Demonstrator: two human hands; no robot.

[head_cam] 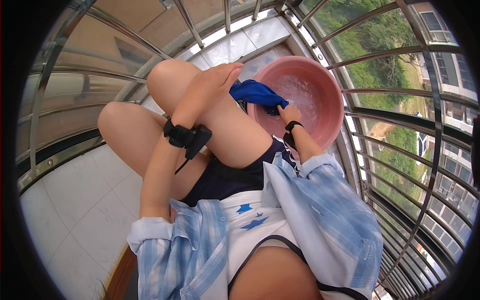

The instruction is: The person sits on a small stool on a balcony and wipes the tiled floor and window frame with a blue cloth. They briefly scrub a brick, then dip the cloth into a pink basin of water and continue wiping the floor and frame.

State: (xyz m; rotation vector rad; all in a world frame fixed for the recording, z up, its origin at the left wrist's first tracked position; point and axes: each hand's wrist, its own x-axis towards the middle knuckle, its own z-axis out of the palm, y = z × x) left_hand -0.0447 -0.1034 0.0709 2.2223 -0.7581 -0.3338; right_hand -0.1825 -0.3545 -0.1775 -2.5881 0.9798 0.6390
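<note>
A pink plastic basin point(328, 97) holding water with some suds stands ahead, right of my knees. My right hand point(290, 113) grips the end of a blue cloth point(258, 92) inside the basin; a darker part of the cloth hangs below the fingers. The cloth stretches over the basin's left rim towards my raised leg, where its far end is hidden. My left hand point(215, 84) lies over my thigh near the knee, back of the hand up, fingers extended together and pointing at the cloth. Nothing shows in it, though its palm is hidden. Both wrists carry black straps.
Metal railings point(378, 92) enclose the space ahead and on both sides. A white tiled ledge point(232, 47) runs beyond the basin, and white floor tiles point(86, 202) lie at the left. A brown wooden edge point(120, 272) shows at the lower left.
</note>
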